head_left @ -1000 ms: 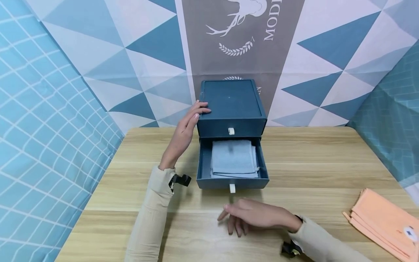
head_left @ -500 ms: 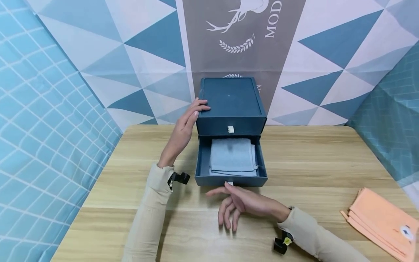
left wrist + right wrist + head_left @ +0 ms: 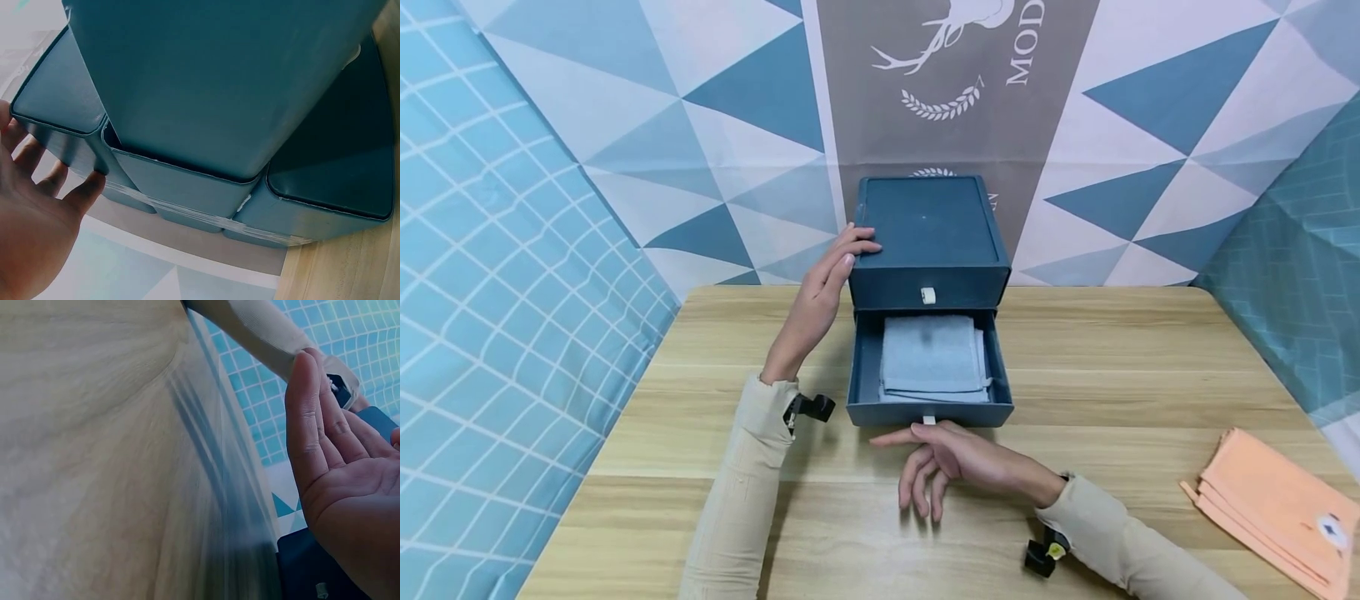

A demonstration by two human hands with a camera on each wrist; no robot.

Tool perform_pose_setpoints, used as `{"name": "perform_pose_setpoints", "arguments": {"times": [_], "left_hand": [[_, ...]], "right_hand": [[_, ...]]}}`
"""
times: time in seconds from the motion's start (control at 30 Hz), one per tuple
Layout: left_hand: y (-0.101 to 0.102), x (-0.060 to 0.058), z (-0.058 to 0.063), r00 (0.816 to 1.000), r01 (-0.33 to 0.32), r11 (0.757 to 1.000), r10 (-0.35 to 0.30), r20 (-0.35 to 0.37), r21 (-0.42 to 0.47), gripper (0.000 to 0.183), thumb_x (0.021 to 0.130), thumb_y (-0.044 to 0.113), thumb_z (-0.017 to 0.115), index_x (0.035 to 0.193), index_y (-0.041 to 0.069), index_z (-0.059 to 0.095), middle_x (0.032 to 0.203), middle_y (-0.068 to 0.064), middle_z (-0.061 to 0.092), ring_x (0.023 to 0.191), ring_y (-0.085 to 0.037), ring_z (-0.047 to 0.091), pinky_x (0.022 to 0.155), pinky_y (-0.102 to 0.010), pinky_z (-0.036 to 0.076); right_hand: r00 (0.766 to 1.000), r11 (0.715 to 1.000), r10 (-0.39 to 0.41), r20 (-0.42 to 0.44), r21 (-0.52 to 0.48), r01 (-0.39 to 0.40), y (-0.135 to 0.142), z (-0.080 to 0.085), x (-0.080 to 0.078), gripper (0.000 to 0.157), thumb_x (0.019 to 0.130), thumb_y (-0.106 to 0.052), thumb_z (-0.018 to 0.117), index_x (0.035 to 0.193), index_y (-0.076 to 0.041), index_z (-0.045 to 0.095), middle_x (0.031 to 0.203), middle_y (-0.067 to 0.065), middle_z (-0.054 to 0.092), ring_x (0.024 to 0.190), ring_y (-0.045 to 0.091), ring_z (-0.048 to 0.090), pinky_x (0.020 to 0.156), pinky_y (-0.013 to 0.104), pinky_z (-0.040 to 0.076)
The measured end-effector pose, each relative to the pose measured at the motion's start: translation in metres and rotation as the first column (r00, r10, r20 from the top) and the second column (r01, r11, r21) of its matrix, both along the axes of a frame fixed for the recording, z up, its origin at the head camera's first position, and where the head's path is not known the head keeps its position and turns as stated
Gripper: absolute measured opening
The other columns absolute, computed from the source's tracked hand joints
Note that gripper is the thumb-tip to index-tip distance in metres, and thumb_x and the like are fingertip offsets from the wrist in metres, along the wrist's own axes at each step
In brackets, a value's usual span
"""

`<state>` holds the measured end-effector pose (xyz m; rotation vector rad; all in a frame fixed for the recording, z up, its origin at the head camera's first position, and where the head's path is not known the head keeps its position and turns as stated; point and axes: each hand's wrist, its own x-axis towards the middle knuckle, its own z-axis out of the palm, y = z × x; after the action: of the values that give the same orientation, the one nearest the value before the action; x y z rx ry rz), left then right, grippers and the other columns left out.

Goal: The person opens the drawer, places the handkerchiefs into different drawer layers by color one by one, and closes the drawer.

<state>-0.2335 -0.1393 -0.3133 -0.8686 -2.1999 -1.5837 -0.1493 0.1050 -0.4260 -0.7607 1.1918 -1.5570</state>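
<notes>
A dark blue two-drawer box (image 3: 925,221) stands at the back of the table, its lower drawer (image 3: 887,414) pulled out. Folded light blue cloths (image 3: 928,354) lie inside that drawer. My left hand (image 3: 816,304) rests on the box's upper left edge, fingertips on the top; in the left wrist view its fingers lie along the box's side. My right hand (image 3: 958,458) is at the lower drawer's front, beside the white pull tab (image 3: 929,420), with loosely bent fingers holding nothing. Whether it touches the drawer front I cannot tell. The right wrist view shows its palm and fingers (image 3: 306,425).
A folded orange cloth (image 3: 1273,508) lies at the right of the wooden table (image 3: 1097,375). Behind the box hangs a patterned backdrop (image 3: 752,125), and a blue gridded sheet (image 3: 512,250) lines the left side.
My right hand has moved up and slightly left to the drawer's front, its fingers spreading. Over the last half second it hardly moves. The left hand stays on the box.
</notes>
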Motion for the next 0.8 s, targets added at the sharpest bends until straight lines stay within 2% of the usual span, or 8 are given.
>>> {"name": "perform_pose_setpoints", "arguments": {"times": [0.33,0.47,0.53,0.6,0.7,0.8], "left_hand": [[0.000,0.000,0.001,1.000,-0.006,1.000,0.006,-0.005,-0.005,0.038,0.109,0.011,0.032,0.132,-0.005,0.058,0.152,-0.016,0.042,0.152,-0.012,0.014,0.123,-0.031,0.012],[0.000,0.001,0.000,1.000,-0.004,1.000,0.004,-0.002,-0.003,0.038,0.110,0.012,0.031,0.132,-0.004,0.058,0.152,-0.016,0.042,0.152,-0.013,0.014,0.122,-0.031,0.012],[0.000,0.001,0.000,1.000,-0.002,1.000,0.002,-0.004,-0.002,0.038,0.110,0.012,0.031,0.132,-0.004,0.058,0.152,-0.016,0.042,0.152,-0.013,0.014,0.122,-0.031,0.012],[0.000,0.000,0.000,1.000,0.001,1.000,-0.001,-0.007,-0.002,0.039,0.110,0.012,0.031,0.132,-0.004,0.058,0.152,-0.016,0.042,0.152,-0.013,0.014,0.123,-0.031,0.012],[0.000,0.000,0.000,1.000,-0.002,1.000,0.002,-0.008,-0.002,0.039,0.110,0.012,0.031,0.132,-0.003,0.059,0.152,-0.016,0.042,0.152,-0.013,0.014,0.122,-0.030,0.012],[0.000,0.000,0.000,1.000,-0.005,1.000,0.005,-0.008,0.000,0.039,0.110,0.012,0.031,0.132,-0.003,0.059,0.152,-0.016,0.042,0.152,-0.012,0.014,0.123,-0.030,0.012]], "right_hand": [[0.999,0.999,-0.037,-0.029,-0.009,0.037,0.001,-0.001,-0.001,0.053,0.111,-0.037,0.020,0.154,-0.012,0.039,0.103,0.033,0.068,0.072,0.024,0.068,0.066,0.070,0.048],[0.997,0.998,-0.059,-0.038,-0.030,0.058,0.000,-0.001,-0.002,0.053,0.111,-0.036,0.021,0.153,-0.009,0.040,0.098,0.030,0.069,0.069,0.023,0.068,0.064,0.069,0.049],[0.995,0.996,-0.085,-0.052,-0.031,0.084,0.000,-0.001,-0.004,0.055,0.111,-0.037,0.022,0.151,-0.005,0.041,0.088,0.024,0.070,0.063,0.020,0.066,0.059,0.060,0.055],[0.990,0.993,-0.118,-0.076,-0.017,0.117,0.001,0.000,-0.006,0.057,0.110,-0.039,0.024,0.149,-0.003,0.044,0.077,0.015,0.069,0.057,0.017,0.063,0.053,0.045,0.057],[0.980,0.987,-0.160,-0.119,-0.003,0.161,0.001,0.001,-0.009,0.060,0.110,-0.041,0.025,0.146,0.002,0.047,0.062,0.006,0.061,0.047,0.012,0.054,0.047,0.026,0.047],[0.972,0.983,-0.185,-0.148,-0.003,0.186,0.000,0.002,-0.013,0.060,0.110,-0.039,0.025,0.143,0.004,0.049,0.056,0.004,0.055,0.042,0.012,0.046,0.043,0.024,0.040]]}}
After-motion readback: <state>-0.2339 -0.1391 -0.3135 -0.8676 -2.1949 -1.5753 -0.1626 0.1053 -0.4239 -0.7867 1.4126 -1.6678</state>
